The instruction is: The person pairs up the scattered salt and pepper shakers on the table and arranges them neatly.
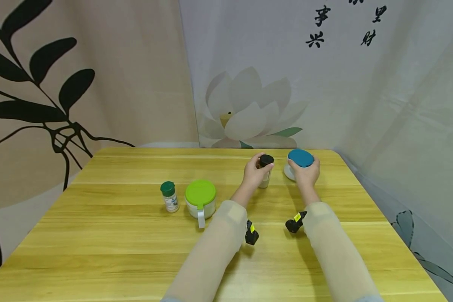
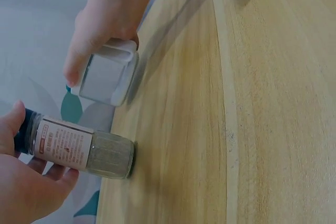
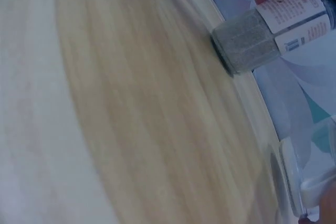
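Observation:
Near the table's far edge, my left hand (image 1: 252, 173) grips a spice jar (image 1: 264, 181) round its upper part, just under the black cap. The jar is glass with a printed label (image 2: 64, 144) and a grey-beige powder inside; its base is close over the wood. To its right, my right hand (image 1: 308, 173) holds a clear canister (image 2: 104, 78) with a blue lid (image 1: 300, 157), thumb on the near left side and the other fingers round the right. Part of the canister is hidden behind that hand. In the right wrist view the canister (image 3: 295, 182) shows only at the corner.
On the left of the wooden table (image 1: 109, 235) stand a small shaker (image 1: 170, 197) with a green cap and a canister (image 1: 201, 205) with a lime-green lid and handle. Black wrist cameras (image 1: 251, 234) hang below both sleeves. Behind the table hangs a printed curtain (image 1: 147, 75).

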`<state>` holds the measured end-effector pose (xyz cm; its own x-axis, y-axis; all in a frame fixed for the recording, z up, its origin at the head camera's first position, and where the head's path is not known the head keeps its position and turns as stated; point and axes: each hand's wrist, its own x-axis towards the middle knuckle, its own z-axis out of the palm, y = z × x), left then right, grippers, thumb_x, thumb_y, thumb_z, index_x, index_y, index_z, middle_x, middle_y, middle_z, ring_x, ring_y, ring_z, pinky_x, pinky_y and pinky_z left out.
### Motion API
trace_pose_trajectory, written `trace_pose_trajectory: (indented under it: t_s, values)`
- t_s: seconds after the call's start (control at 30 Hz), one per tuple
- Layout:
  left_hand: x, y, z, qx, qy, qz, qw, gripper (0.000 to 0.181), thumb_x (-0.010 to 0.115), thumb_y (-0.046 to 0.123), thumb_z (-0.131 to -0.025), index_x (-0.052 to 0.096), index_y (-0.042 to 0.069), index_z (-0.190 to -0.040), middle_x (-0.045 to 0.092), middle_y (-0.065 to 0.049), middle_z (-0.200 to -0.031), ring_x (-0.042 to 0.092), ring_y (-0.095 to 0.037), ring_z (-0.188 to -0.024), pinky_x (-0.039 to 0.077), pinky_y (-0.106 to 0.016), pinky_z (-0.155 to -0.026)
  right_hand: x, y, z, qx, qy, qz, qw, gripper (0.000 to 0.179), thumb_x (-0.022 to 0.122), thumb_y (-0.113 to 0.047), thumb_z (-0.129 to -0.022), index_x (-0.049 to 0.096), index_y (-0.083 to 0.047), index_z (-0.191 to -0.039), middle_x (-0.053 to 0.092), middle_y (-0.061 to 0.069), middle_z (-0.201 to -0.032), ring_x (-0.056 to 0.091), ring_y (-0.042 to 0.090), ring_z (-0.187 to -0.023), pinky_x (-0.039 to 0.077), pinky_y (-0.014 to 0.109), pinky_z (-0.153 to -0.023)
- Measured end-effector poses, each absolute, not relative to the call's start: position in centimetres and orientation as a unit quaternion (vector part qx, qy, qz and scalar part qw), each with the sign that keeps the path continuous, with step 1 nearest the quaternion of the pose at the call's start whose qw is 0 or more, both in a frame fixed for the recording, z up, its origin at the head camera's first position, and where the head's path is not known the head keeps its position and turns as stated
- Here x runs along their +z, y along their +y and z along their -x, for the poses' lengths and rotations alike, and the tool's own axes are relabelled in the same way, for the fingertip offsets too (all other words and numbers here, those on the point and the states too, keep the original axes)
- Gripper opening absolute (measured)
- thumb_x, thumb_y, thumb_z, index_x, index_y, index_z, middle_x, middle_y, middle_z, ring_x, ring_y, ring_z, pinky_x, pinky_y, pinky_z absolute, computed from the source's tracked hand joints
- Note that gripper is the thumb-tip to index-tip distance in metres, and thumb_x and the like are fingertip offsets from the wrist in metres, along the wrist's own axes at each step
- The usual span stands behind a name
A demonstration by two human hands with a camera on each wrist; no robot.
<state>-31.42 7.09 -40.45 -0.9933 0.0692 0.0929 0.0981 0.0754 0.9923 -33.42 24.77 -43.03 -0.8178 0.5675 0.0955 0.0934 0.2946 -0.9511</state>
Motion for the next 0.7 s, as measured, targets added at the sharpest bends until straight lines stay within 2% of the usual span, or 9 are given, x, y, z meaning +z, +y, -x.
trace_pose_trajectory:
  t_s: [0.7]
  values:
    - [-40.1,6.5,30.5,-0.695,-0.716,0.07,0.007,0.051,0.07,0.021,-0.089,0.053,0.017,-0.137,0.06,-0.006,-0.117,0.056,-0.019,-0.105,0.046,-0.036,-0.091,-42.5,24.4,31.6,0.574,-0.757,0.218,0.223,0.101,0.081,-0.039,-0.075,0.02,-0.014,-0.152,0.026,0.011,-0.153,0.026,0.029,-0.138,0.025,0.046,-0.109]
